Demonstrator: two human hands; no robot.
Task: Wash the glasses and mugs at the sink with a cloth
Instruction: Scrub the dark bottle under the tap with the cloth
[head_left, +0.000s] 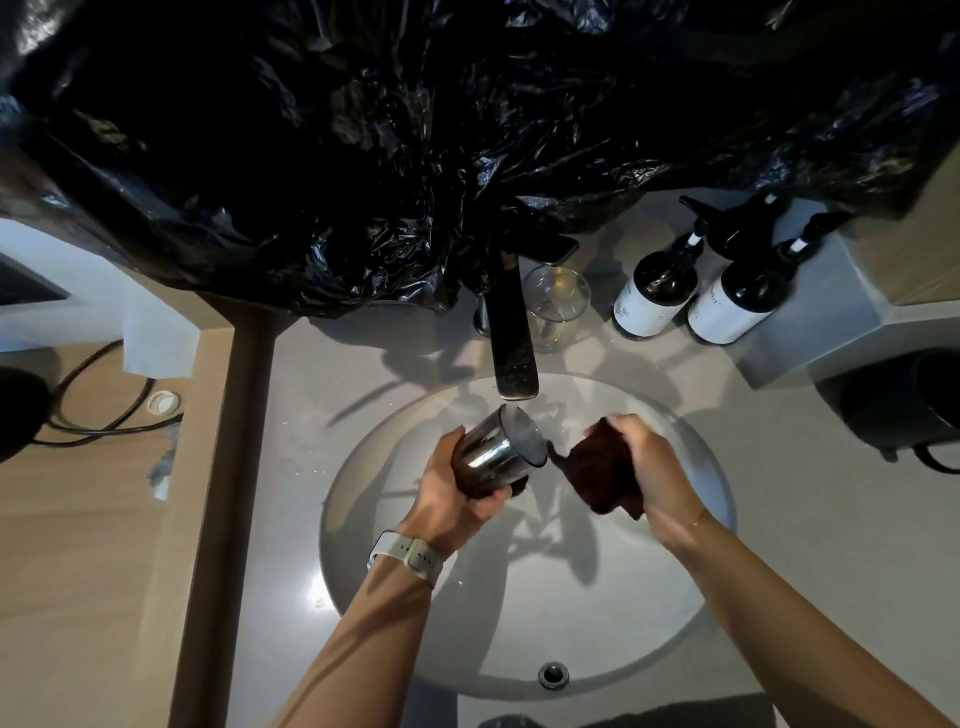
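Observation:
My left hand (457, 493) grips a dark smoked glass (493, 449) by its base, tilted with its mouth up and to the right under the black faucet spout (514, 353). My right hand (644, 462) holds a bunched dark brown cloth (597, 473) just right of the glass rim; a corner of the cloth reaches toward the rim. Both hands hover over the round white sink basin (519, 613). A clear glass (556, 306) stands on the counter behind the faucet.
Two dark pump bottles (654, 291) (737, 301) with white labels stand at the back right. Black plastic sheeting (415, 130) covers the wall above. A black kettle (904, 405) sits at the right edge, a cable (104, 410) lies on the wooden counter at the left. The drain (553, 674) is near me.

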